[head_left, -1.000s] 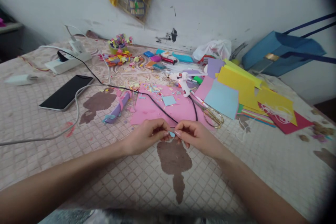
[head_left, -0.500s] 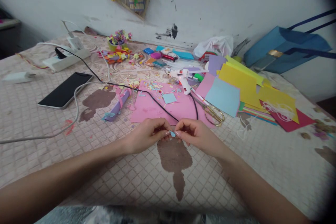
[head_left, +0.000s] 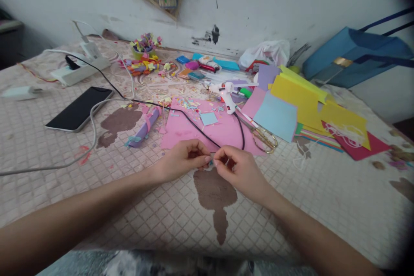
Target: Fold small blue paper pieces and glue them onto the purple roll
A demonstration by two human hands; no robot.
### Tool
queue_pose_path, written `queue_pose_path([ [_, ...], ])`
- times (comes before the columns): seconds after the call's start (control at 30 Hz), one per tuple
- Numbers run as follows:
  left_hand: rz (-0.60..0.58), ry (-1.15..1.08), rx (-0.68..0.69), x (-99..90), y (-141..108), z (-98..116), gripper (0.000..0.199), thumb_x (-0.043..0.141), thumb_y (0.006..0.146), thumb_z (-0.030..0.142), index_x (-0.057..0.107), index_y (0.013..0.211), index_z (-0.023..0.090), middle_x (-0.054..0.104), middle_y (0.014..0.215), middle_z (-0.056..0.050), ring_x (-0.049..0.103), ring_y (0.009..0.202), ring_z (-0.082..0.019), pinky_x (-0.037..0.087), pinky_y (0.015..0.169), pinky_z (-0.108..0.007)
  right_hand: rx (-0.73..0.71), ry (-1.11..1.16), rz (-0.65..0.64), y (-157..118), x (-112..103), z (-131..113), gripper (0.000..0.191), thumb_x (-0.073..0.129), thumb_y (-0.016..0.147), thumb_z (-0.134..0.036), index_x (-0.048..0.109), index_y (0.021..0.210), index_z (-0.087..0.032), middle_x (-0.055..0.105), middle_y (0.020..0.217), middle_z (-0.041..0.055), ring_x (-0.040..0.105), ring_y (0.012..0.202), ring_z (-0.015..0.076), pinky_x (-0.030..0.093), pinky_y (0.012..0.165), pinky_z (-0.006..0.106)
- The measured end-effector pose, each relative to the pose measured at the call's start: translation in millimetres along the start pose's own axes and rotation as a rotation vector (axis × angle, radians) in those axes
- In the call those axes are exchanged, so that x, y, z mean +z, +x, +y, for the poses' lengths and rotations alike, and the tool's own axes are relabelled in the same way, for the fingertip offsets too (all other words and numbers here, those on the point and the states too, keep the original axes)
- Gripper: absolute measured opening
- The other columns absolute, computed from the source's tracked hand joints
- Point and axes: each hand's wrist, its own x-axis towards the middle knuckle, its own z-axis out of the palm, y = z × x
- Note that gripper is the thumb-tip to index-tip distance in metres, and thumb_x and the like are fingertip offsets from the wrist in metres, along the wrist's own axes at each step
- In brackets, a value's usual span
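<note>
Between my fingertips, over the near edge of a pink foam sheet (head_left: pixel 181 131), is a small light-blue piece (head_left: pixel 211 162), mostly hidden. My left hand (head_left: pixel 186 159) pinches it from the left with thumb and forefinger. From the other side my right hand (head_left: pixel 237 168) closes its thumb and fingertips on it. A light-blue square (head_left: pixel 209 118) and tiny scraps lie on the pink sheet beyond. The white glue gun (head_left: pixel 229 99) stands at the sheet's far right, with gold-handled scissors (head_left: pixel 265 138) nearer. A purple paper roll (head_left: pixel 145 127) with a pink band lies left of the sheet.
A black cable (head_left: pixel 200 131) crosses the pink sheet close to my hands. On the left are a phone (head_left: pixel 80 108) and a power strip (head_left: pixel 82 71). Coloured sheets (head_left: pixel 294 99) and a blue bag (head_left: pixel 352 58) are on the right. Paper flowers (head_left: pixel 145 44) stand at the back.
My right hand has turned slightly and its fingertips have curled further over the blue piece, which now shows less. My left hand stays about in place. The view has shifted a little.
</note>
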Motion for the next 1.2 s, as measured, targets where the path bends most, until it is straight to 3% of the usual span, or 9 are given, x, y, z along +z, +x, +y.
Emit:
queue_pose_path([
  [0.2, -0.031, -0.062, -0.019, -5.6, 1.7, -2.1, 0.013, 0.063, 0.076, 0.019, 0.056, 0.084, 0.011, 0.06, 0.074, -0.001, 0.056, 0.067, -0.009, 0.044, 0.062, -0.023, 0.246, 0.301, -0.144, 2.3, -2.0, 5.7, 0.006, 0.051, 0.08, -0.021, 0.052, 0.076, -0.018, 0.054, 0.063, -0.0024, 0.052, 0.051, 0.0079, 0.036, 0.042, 0.018],
  [0.33, -0.06, -0.114, -0.058, -8.0, 1.4, -0.1, 0.013, 0.062, 0.077, 0.02, 0.056, 0.084, 0.012, 0.062, 0.072, -0.001, 0.057, 0.063, -0.009, 0.045, 0.063, -0.024, 0.328, 0.45, -0.251, 3.2, -1.0, 8.5, 0.01, 0.051, 0.08, -0.026, 0.051, 0.077, -0.017, 0.053, 0.062, -0.0026, 0.053, 0.049, 0.0079, 0.031, 0.035, 0.015],
  [0.53, -0.052, -0.069, -0.086, -5.0, 0.2, 0.6, 0.021, 0.064, 0.076, 0.029, 0.055, 0.084, 0.012, 0.062, 0.073, -0.001, 0.057, 0.062, -0.01, 0.049, 0.059, -0.025, 0.291, 0.371, -0.165, 1.0, 2.4, 3.3, 0.007, 0.054, 0.079, -0.022, 0.051, 0.074, -0.017, 0.052, 0.058, -0.0042, 0.049, 0.046, 0.0059, 0.033, 0.038, 0.016],
  [0.67, -0.069, -0.128, -0.117, -7.1, 1.0, -2.3, 0.022, 0.069, 0.07, 0.022, 0.056, 0.085, 0.012, 0.062, 0.073, 0.0, 0.057, 0.061, -0.008, 0.048, 0.058, -0.023, 0.354, 0.448, -0.229, 1.1, 3.1, 4.2, 0.009, 0.053, 0.081, -0.025, 0.051, 0.076, -0.017, 0.053, 0.055, -0.0046, 0.046, 0.041, 0.0054, 0.03, 0.034, 0.015],
  [0.8, -0.109, -0.214, -0.222, -12.8, 1.1, 0.0, 0.021, 0.07, 0.07, 0.019, 0.058, 0.086, 0.012, 0.064, 0.071, 0.001, 0.058, 0.058, -0.007, 0.049, 0.059, -0.022, 0.381, 0.59, -0.284, 2.2, 1.9, 7.8, 0.015, 0.055, 0.081, -0.031, 0.051, 0.076, -0.017, 0.055, 0.063, -0.0026, 0.054, 0.047, 0.007, 0.03, 0.033, 0.015],
  [1.03, -0.126, -0.325, -0.288, -15.7, 0.6, 2.3, 0.022, 0.072, 0.068, 0.02, 0.061, 0.086, 0.012, 0.065, 0.074, 0.0, 0.059, 0.059, -0.007, 0.049, 0.059, -0.021, 0.254, 0.557, -0.203, 3.3, -2.9, 4.7, 0.012, 0.055, 0.082, -0.029, 0.052, 0.086, -0.018, 0.056, 0.066, -0.0024, 0.052, 0.05, 0.0069, 0.038, 0.04, 0.017],
  [1.2, -0.127, -0.313, -0.289, -15.4, 0.8, 1.7, 0.024, 0.073, 0.068, 0.019, 0.061, 0.088, 0.012, 0.066, 0.076, -0.001, 0.06, 0.061, -0.008, 0.048, 0.059, -0.021, 0.212, 0.586, -0.236, 1.8, 1.1, 4.5, 0.011, 0.057, 0.08, -0.026, 0.053, 0.087, -0.019, 0.055, 0.072, -0.0017, 0.054, 0.059, 0.009, 0.04, 0.043, 0.018],
])
